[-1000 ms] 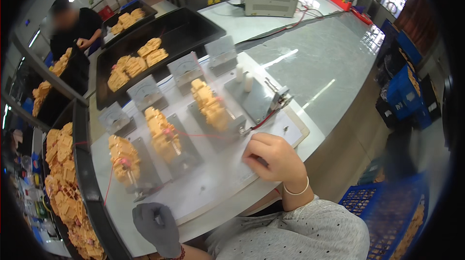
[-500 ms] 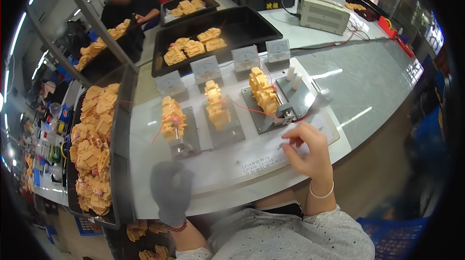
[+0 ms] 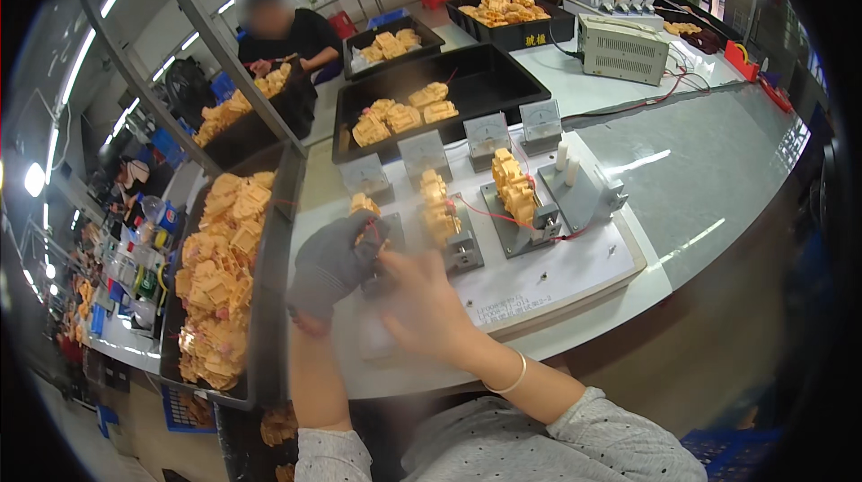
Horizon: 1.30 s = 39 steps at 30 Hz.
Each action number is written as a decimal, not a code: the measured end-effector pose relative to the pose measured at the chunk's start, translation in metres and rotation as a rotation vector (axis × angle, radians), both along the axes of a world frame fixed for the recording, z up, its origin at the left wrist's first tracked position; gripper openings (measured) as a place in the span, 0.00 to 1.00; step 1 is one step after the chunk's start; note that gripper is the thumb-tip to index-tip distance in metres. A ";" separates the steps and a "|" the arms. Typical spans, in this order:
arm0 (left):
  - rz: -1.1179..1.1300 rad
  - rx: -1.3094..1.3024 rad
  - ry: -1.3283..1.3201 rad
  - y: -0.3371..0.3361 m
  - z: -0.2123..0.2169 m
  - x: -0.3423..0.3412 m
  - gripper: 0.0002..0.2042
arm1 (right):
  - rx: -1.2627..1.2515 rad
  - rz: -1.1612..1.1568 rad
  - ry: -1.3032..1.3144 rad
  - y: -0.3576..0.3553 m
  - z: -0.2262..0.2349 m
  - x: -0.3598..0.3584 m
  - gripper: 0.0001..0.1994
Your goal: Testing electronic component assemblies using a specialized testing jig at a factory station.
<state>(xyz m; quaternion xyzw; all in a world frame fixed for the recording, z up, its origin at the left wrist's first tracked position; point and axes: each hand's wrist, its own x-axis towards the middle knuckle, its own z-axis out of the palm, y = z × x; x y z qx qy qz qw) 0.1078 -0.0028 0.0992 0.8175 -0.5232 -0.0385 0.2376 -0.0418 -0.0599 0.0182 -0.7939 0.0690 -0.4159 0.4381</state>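
My left hand (image 3: pixel 330 259), in a dark grey glove, is closed over the leftmost yellow plastic part (image 3: pixel 364 203) on its fixture; most of that part is hidden beneath the glove. Close beside it, my bare right hand (image 3: pixel 424 304) reaches to the front of the same fixture. Motion smears its fingers, so whether they hold anything is unclear. Two more yellow parts, a middle one (image 3: pixel 437 203) and a right one (image 3: pixel 514 184), stand upright in metal fixtures with red wires. Behind the row stand clear-faced panel meters (image 3: pixel 488 136) on a white board (image 3: pixel 593 271).
At left, a long black bin (image 3: pixel 280 275) is heaped with yellow parts. A black tray (image 3: pixel 503 78) behind the meters holds several more. A beige power supply box (image 3: pixel 622 49) sits at the back right. Across the bench, a person (image 3: pixel 287 37) works by another bin.
My left hand has moved up and forward onto the leftmost part. My right hand has swung left from the right fixture to beside it. The view has shifted, moving the scene rightward.
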 end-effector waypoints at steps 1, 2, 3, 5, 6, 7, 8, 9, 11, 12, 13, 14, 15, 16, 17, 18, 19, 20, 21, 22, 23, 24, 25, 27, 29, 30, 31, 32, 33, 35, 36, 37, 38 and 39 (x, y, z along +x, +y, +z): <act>-0.006 -0.009 -0.057 -0.005 -0.005 0.001 0.17 | 0.042 0.049 0.009 -0.004 -0.001 -0.003 0.34; -0.013 -0.020 -0.115 -0.010 -0.010 0.002 0.16 | 0.036 0.037 -0.005 -0.006 -0.005 -0.003 0.34; -0.014 -0.046 -0.093 -0.009 -0.014 0.004 0.14 | 0.071 0.107 0.031 -0.001 -0.007 -0.003 0.37; -0.032 -0.079 -0.094 -0.006 -0.017 0.011 0.17 | 0.231 0.281 0.086 0.000 -0.001 -0.002 0.40; -0.046 -0.107 -0.067 -0.006 -0.023 0.013 0.19 | 0.231 0.281 0.083 -0.003 -0.005 -0.003 0.40; -0.173 -0.183 -0.208 -0.005 -0.026 0.014 0.17 | 0.214 0.327 0.012 -0.005 -0.012 -0.004 0.39; -0.171 -0.181 -0.207 -0.006 -0.028 0.015 0.17 | 0.197 0.373 -0.059 -0.006 -0.016 -0.003 0.38; -0.089 -0.191 -0.135 -0.007 -0.027 0.012 0.09 | 0.201 0.371 -0.056 -0.005 -0.016 -0.004 0.38; -0.007 -0.192 -0.054 -0.008 -0.019 0.005 0.05 | 0.228 0.434 0.065 -0.004 -0.014 -0.007 0.36; 0.048 -0.409 0.049 -0.016 -0.006 -0.003 0.05 | 0.237 0.408 0.073 -0.009 -0.016 -0.007 0.36; 0.125 -0.622 0.144 -0.020 0.005 -0.007 0.05 | 0.212 0.418 0.060 -0.008 -0.015 -0.004 0.36; 0.125 -0.747 0.137 -0.023 0.002 0.032 0.07 | 0.188 0.426 0.047 -0.008 -0.015 -0.001 0.36; 0.095 -0.911 0.202 -0.038 0.022 0.037 0.10 | 0.198 0.418 0.057 -0.008 -0.017 0.003 0.36; 0.019 -0.872 0.167 -0.050 0.041 0.050 0.13 | 0.198 0.342 -0.046 -0.006 -0.020 0.007 0.35; 0.083 -0.809 0.064 -0.071 0.040 0.075 0.15 | 0.197 0.258 -0.147 -0.006 -0.021 0.007 0.35; 0.086 -0.602 0.038 -0.084 0.051 0.094 0.14 | 0.202 0.273 -0.144 -0.005 -0.017 0.004 0.35; 0.002 -0.501 0.097 -0.105 0.041 0.125 0.14 | 0.230 0.251 -0.033 -0.005 -0.011 -0.002 0.35; -0.034 -0.417 -0.001 -0.106 0.032 0.170 0.16 | 0.247 0.277 0.060 0.004 0.000 -0.005 0.35; -0.247 -0.408 -0.377 -0.104 0.012 0.216 0.19 | 0.222 0.269 -0.020 0.008 0.007 -0.011 0.33; 0.005 -0.285 -0.011 -0.123 0.005 0.183 0.20 | 0.221 0.242 -0.018 -0.003 0.007 -0.022 0.33; 0.047 -0.226 -0.137 -0.128 0.007 0.156 0.20 | 0.204 0.087 -0.031 -0.013 0.008 -0.034 0.32; 0.089 -0.167 -0.264 -0.129 0.018 0.122 0.20 | 0.188 -0.068 -0.043 -0.023 0.005 -0.043 0.32; 0.076 -0.169 -0.264 -0.126 0.031 0.093 0.20 | 0.188 -0.080 -0.046 -0.031 0.005 -0.049 0.32; -0.027 0.050 -0.077 -0.115 0.045 0.046 0.19 | -0.036 -0.313 -0.022 -0.046 0.006 -0.056 0.31; -0.235 0.436 -0.161 -0.110 0.038 0.009 0.18 | 0.031 -0.206 -0.026 -0.052 0.006 -0.058 0.28; -0.410 0.509 -0.336 -0.101 0.038 -0.014 0.19 | 0.090 -0.103 -0.045 -0.054 0.005 -0.059 0.26; -0.537 0.358 -0.525 -0.082 0.031 -0.034 0.18 | 0.036 -0.075 -0.073 -0.056 0.002 -0.058 0.22; -0.535 0.360 -0.523 -0.086 0.027 -0.037 0.18 | 0.038 -0.073 -0.071 -0.057 -0.001 -0.058 0.22; -0.397 0.405 -0.380 -0.089 0.021 -0.036 0.21 | 0.151 -0.001 -0.096 -0.055 -0.002 -0.057 0.21; -0.261 0.382 -0.247 -0.092 0.015 -0.034 0.21 | 0.271 0.062 -0.122 -0.054 -0.006 -0.058 0.21; -0.264 0.388 -0.255 -0.090 0.013 -0.034 0.21 | 0.179 0.052 -0.099 -0.056 -0.007 -0.058 0.21; -0.226 0.275 -0.290 -0.087 0.011 -0.034 0.20 | 0.087 0.039 -0.074 -0.058 -0.008 -0.058 0.21; -0.191 0.161 -0.323 -0.087 0.010 -0.033 0.19 | 0.092 0.030 -0.080 -0.058 -0.009 -0.058 0.21; -0.129 0.105 -0.313 -0.088 0.017 -0.031 0.18 | 0.091 0.047 -0.047 -0.058 -0.009 -0.059 0.22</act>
